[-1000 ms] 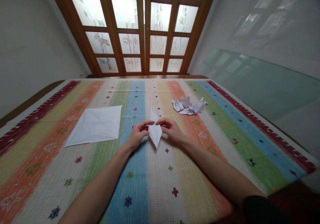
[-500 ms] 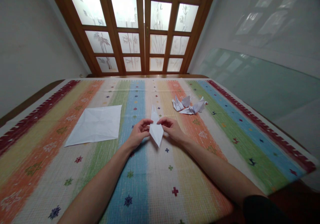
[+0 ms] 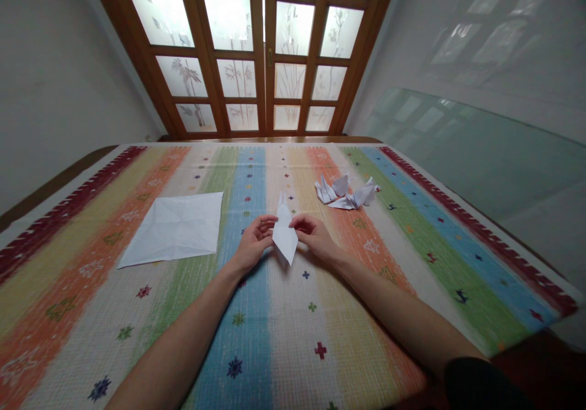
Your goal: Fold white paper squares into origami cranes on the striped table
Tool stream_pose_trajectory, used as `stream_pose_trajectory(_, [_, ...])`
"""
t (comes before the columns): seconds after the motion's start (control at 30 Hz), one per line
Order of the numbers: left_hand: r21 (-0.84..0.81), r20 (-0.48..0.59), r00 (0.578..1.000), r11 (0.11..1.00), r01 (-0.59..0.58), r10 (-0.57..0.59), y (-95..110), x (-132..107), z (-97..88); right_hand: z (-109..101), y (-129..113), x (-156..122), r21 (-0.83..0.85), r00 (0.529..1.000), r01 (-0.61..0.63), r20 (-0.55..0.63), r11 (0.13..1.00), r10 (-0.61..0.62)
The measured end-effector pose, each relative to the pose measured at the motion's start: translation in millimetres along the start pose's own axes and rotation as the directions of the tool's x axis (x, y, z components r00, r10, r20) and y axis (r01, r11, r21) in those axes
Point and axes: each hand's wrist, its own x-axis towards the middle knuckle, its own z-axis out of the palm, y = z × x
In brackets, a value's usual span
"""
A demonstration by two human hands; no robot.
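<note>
A narrow white folded paper piece point(image 3: 284, 233), pointed at both ends, is held just above the striped tablecloth point(image 3: 274, 312) at mid table. My left hand point(image 3: 253, 243) pinches its left edge with thumb and fingers closed. My right hand point(image 3: 314, 236) pinches its right edge the same way. The paper's far tip sticks up beyond my fingers and its near tip points toward me.
A flat creased white paper sheet point(image 3: 176, 227) lies to the left. Two or three finished folded paper figures point(image 3: 347, 193) sit at the back right. Wooden glazed doors point(image 3: 256, 50) stand behind the table, and a glass pane point(image 3: 480, 154) leans on the right wall.
Both hands have drawn slightly closer together and a little farther from me, with the folded paper held between them. Nothing else has moved.
</note>
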Motion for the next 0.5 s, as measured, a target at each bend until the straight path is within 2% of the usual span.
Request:
stream_pose_trajectory(0.2, [0.039, -0.061, 0.997, 0.998, -0.041, 0.043, -2.4, 2.8, -0.2, 2.5, -0.4, -1.3, 0.004, 1.000, -0.004, 0.010, 1.000, 0.004])
stream_pose_trajectory(0.5, [0.097, -0.075, 0.996, 0.994, -0.044, 0.052, -0.9, 1.9, 1.0, 2.7, 0.5, -1.1, -0.016, 1.000, -0.005, -0.001, 1.000, 0.005])
